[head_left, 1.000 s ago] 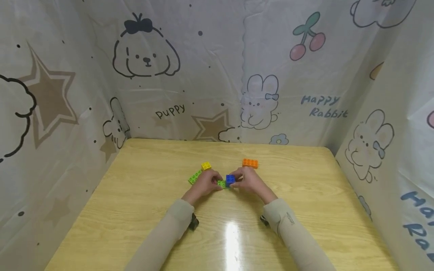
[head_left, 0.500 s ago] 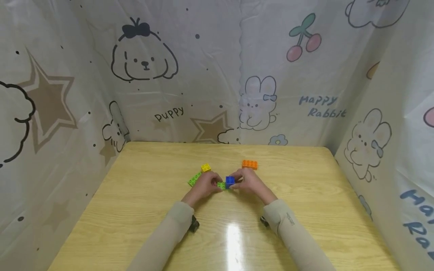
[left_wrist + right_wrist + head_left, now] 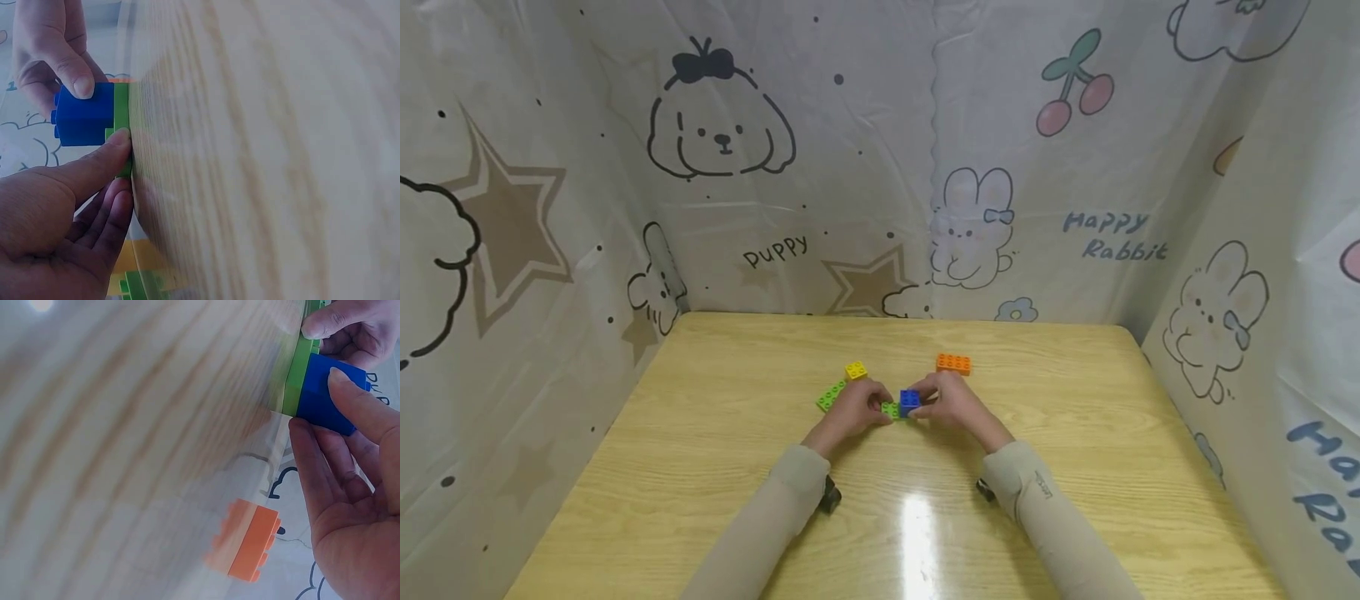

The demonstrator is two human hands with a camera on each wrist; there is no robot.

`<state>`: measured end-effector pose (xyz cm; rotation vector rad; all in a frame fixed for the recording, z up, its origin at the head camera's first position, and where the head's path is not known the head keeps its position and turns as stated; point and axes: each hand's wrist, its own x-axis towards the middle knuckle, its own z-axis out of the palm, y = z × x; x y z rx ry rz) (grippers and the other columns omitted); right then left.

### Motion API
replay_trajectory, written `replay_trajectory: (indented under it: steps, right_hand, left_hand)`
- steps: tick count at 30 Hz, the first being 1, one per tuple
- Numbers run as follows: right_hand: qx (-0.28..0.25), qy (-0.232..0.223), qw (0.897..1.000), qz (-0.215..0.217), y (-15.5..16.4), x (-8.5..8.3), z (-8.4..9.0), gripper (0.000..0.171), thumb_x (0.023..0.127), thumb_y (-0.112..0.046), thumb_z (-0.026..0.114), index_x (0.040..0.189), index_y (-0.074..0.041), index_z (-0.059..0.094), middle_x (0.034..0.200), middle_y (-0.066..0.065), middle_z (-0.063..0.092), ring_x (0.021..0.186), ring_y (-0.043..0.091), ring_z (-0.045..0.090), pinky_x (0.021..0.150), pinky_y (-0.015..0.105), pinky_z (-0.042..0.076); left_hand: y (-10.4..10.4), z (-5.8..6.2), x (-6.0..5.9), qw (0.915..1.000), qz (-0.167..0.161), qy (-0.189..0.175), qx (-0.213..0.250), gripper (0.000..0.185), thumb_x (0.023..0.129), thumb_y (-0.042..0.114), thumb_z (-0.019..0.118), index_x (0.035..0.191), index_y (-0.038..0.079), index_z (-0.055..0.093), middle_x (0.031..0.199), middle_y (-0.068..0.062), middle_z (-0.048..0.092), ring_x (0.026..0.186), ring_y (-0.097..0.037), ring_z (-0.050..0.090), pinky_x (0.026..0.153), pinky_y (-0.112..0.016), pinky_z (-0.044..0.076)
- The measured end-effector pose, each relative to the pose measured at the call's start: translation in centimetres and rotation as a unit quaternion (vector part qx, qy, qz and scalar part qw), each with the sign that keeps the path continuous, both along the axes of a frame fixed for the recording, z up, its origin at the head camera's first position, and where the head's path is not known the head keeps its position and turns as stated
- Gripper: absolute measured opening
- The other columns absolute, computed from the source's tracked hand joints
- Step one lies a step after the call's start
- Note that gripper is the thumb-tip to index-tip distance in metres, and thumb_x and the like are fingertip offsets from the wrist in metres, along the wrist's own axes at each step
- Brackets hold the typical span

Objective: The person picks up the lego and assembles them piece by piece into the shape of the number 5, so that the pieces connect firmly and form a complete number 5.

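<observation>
A blue block [image 3: 909, 403] sits on the right end of a flat green brick [image 3: 890, 410] on the table. My right hand [image 3: 952, 401] pinches the blue block, its thumb [image 3: 350, 394] along the near side and the fingers behind. With thumb and fingers, my left hand [image 3: 855, 408] grips the other end of the green brick. In the left wrist view the blue block [image 3: 86, 114] stands flush against the green brick [image 3: 121, 103], studs pointing away from the table. Part of the green brick is hidden by the left fingers.
Behind my left hand lie a second green brick [image 3: 831, 396] and a yellow block [image 3: 856, 371]. An orange brick [image 3: 953, 363] lies on the wooden table [image 3: 737, 400] beyond my right hand. Patterned cloth walls [image 3: 865, 125] enclose the table's back and sides.
The view shifts slightly as the head camera moves. Both hands stay in place on the blue block and the green brick, and the other bricks lie where they were.
</observation>
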<state>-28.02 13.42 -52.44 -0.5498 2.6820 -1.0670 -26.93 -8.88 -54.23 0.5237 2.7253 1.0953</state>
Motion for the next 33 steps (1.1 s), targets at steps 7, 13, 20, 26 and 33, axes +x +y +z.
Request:
replay_trajectory:
  steps: [7,13,20,26,33]
  right_hand:
    - [0.024,0.009,1.000,0.002,0.0,0.0,0.1,0.031,0.083,-0.014,0.089,0.112,-0.011,0.080,0.102,0.004,0.078,0.095,0.017,0.073,0.085,0.038,0.063]
    - [0.031,0.008,0.999,0.010,-0.1,0.2,0.2,0.030,0.084,-0.014,0.087,0.113,-0.011,0.079,0.102,0.004,0.078,0.095,0.017,0.072,0.085,0.039,0.062]
    - [0.016,0.007,1.000,0.017,-0.3,0.3,0.1,0.029,0.085,-0.012,0.086,0.113,-0.010,0.079,0.102,0.004,0.078,0.095,0.017,0.072,0.086,0.039,0.062]
    - [0.012,0.012,1.000,0.017,-0.3,0.3,0.0,0.031,0.086,-0.012,0.086,0.115,-0.010,0.078,0.104,0.004,0.078,0.097,0.018,0.072,0.089,0.040,0.062]
    - [0.011,0.026,0.999,0.028,0.0,0.3,-0.2,0.031,0.085,-0.013,0.086,0.114,-0.009,0.077,0.103,0.005,0.077,0.097,0.019,0.072,0.088,0.039,0.062]
  left_hand:
    - [0.1,0.0,0.1,1.0000,-0.005,0.004,0.005,0.027,0.085,0.013,0.087,0.109,0.007,0.077,0.091,-0.002,0.067,0.079,-0.011,0.056,0.073,-0.026,0.051]
    - [0.0,0.0,0.0,1.0000,-0.006,0.004,0.004,0.027,0.085,0.013,0.087,0.109,0.008,0.077,0.091,-0.002,0.067,0.079,-0.011,0.056,0.074,-0.026,0.051]
    - [-0.4,0.0,-0.1,0.9998,-0.009,-0.002,0.015,0.027,0.084,0.013,0.087,0.109,0.007,0.076,0.091,-0.004,0.068,0.078,-0.011,0.057,0.073,-0.025,0.051]
    - [-0.9,0.0,-0.2,0.9993,-0.018,-0.014,0.029,0.029,0.084,0.013,0.087,0.110,0.008,0.076,0.095,-0.003,0.071,0.081,-0.011,0.059,0.076,-0.025,0.053]
    - [-1.4,-0.2,-0.5,0.9978,-0.036,-0.024,0.050,0.030,0.084,0.011,0.087,0.112,0.007,0.076,0.102,-0.004,0.074,0.087,-0.010,0.064,0.082,-0.029,0.058]
